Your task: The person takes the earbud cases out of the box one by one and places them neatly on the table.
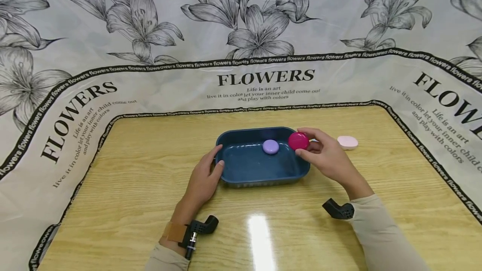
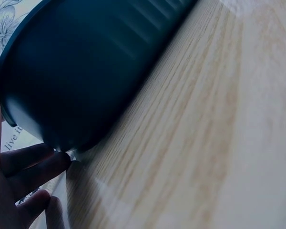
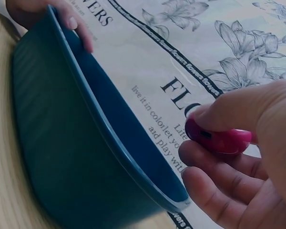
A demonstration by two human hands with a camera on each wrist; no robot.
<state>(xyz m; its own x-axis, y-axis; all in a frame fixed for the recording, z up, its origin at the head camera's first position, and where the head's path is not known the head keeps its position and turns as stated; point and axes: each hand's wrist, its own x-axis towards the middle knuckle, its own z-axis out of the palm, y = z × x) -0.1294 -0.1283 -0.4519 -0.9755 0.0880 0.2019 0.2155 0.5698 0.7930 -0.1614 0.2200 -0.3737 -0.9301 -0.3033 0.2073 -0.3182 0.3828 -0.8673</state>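
Note:
A dark blue rectangular tub (image 1: 260, 179) stands on the wooden table. My left hand (image 1: 203, 177) grips its left end, thumb and a finger over the rim; in the left wrist view, other fingers (image 2: 38, 169) lie at the tub's lower edge. Over the tub's right end, my right hand (image 1: 327, 154) pinches a glossy magenta round case (image 1: 298, 141) between thumb and fingers. A small dark slot shows on the side of this case (image 3: 219, 138) in the right wrist view. Inside the tub, a lilac round piece (image 1: 270, 147) lies on the floor, right of the middle.
A pale pink oval piece (image 1: 347, 142) lies on the table (image 1: 150, 158) to the right, behind my right hand. A small blue and yellow thing (image 1: 314, 140) peeks out by the right fingers. Flower-printed cloth (image 1: 263, 91) borders the table at the back and sides.

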